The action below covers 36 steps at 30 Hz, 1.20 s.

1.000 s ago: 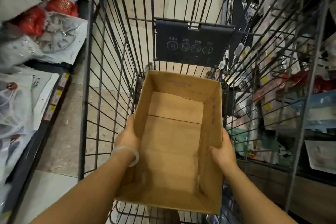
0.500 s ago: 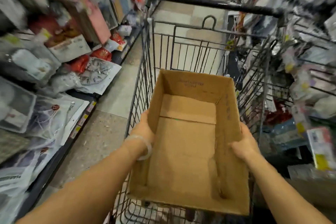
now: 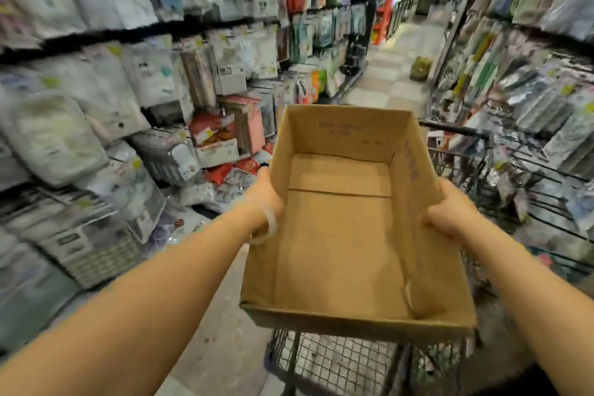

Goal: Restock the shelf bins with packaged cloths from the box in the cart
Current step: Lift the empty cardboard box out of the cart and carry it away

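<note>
An open brown cardboard box [image 3: 340,235] is held up in front of me, above the black wire cart [image 3: 337,360]. Nothing lies inside the box; its bare bottom shows. My left hand [image 3: 260,199] grips the box's left wall, with a clear bangle on the wrist. My right hand [image 3: 450,212] grips the right wall. Packaged cloths in clear plastic [image 3: 96,100] fill the shelves on the left, blurred by motion.
Shelves of packaged goods line both sides of a narrow aisle [image 3: 395,80]. Wire racks with hanging packets [image 3: 540,125] stand close on the right. The cart's handle bar [image 3: 456,129] shows behind the box. A greenish item [image 3: 420,67] lies on the floor far ahead.
Both hands have lifted the box up out of the cart. My view has swung up from the cart's inside to the aisle ahead.
</note>
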{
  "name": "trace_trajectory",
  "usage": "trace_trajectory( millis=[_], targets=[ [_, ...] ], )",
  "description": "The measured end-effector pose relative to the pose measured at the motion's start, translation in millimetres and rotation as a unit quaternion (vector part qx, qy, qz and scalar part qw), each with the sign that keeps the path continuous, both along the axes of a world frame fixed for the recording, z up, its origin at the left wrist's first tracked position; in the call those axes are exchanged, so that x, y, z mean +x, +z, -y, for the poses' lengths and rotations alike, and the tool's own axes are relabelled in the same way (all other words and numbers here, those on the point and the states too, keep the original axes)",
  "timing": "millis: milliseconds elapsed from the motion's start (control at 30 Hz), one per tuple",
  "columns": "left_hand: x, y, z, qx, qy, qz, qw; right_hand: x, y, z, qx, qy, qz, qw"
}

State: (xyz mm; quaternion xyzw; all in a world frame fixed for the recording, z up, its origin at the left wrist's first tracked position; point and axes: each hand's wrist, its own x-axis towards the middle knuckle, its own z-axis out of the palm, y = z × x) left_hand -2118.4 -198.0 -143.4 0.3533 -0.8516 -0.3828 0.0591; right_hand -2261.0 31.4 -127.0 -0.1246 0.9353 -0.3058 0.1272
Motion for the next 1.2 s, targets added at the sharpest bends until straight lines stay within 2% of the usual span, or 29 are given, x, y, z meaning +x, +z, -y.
trace_trajectory(
  millis=[133, 267, 400, 500, 633, 833, 900, 1000, 1100, 1200],
  targets=[
    [93.4, 23.9, 21.9, -0.028, 0.058, 0.004, 0.998, 71.0, 19.3, 42.1, -0.031, 0.077, -0.003, 0.997],
    [203.1, 12.3, 51.4, -0.039, 0.162, 0.028, 0.986, 150.5, 14.8, 96.4, -0.049, 0.179, 0.014, 0.983],
    [332.2, -9.2, 64.2, -0.024, 0.268, 0.045, 0.962, 238.9, -6.9, 158.2, -0.054, 0.283, 0.046, 0.956],
    [433.2, -22.0, 50.6, -0.012, 0.363, 0.057, 0.930, 312.5, -24.7, 203.5, -0.041, 0.370, 0.051, 0.927],
    [554.5, -30.5, 19.7, 0.015, 0.502, 0.052, 0.863, 423.6, -41.4, 253.7, -0.003, 0.499, 0.048, 0.866],
    [708.5, -44.8, -55.6, 0.026, 0.674, 0.063, 0.735, 600.1, -54.1, 294.8, 0.008, 0.681, 0.046, 0.731],
    [745.1, -48.0, -82.0, 0.022, 0.722, 0.029, 0.691, 657.4, -57.5, 299.1, 0.009, 0.733, 0.041, 0.679],
    [789.0, -49.2, -122.9, 0.023, 0.797, -0.015, 0.604, 739.0, -64.1, 302.6, 0.023, 0.791, 0.039, 0.610],
    [828.1, -47.7, -154.2, 0.035, 0.849, 0.006, 0.528, 815.3, -66.0, 302.0, 0.048, 0.829, 0.044, 0.555],
    [865.8, -44.4, -173.6, 0.031, 0.877, 0.018, 0.480, 884.3, -64.6, 299.9, 0.062, 0.865, 0.034, 0.497]
  ],
)
